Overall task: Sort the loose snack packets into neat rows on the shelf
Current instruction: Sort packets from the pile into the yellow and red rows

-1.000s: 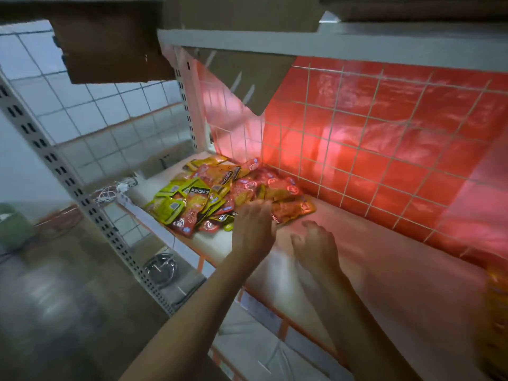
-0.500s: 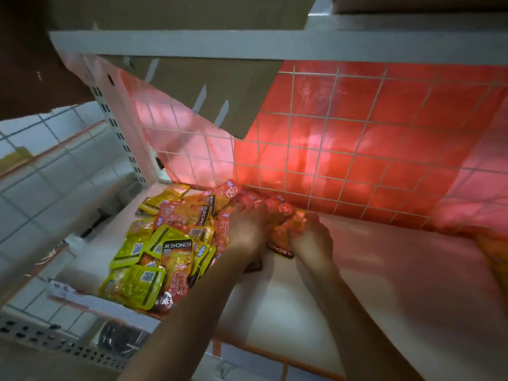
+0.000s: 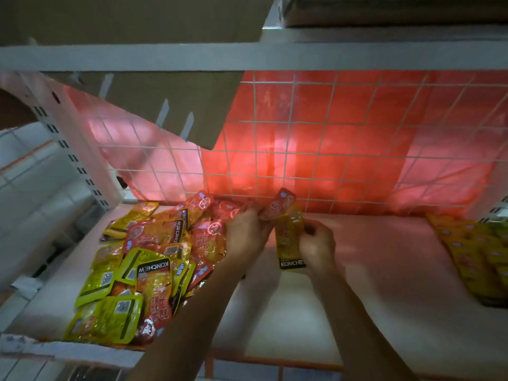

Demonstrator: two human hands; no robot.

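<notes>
My right hand (image 3: 319, 246) has its fingers curled round the right edge of an orange-yellow packet (image 3: 289, 237), which I hold upright above the shelf board (image 3: 357, 284), its black KONCHEW band at the bottom end. My left hand (image 3: 246, 233) is just beside it, fingertips closed in a pinch on the lower end of a red packet (image 3: 281, 204) that tilts up and to the right, its top corner overlapping the upper end of the orange-yellow one. Both forearms come in from the front edge of the shelf.

To the left of my left hand lies the loose pile of snack packets (image 3: 154, 265), yellow-green, orange and red, overlapping at all angles and reaching from the front lip to the back. Well apart from it, at the far right of the board, yellow packets lie in an overlapping row (image 3: 472, 251).

Behind everything stands a white wire grid (image 3: 324, 171) with a red plastic sheet (image 3: 357, 119) behind it. A cardboard flap (image 3: 170, 100) hangs down from the upper shelf (image 3: 247, 57) at the back left.
</notes>
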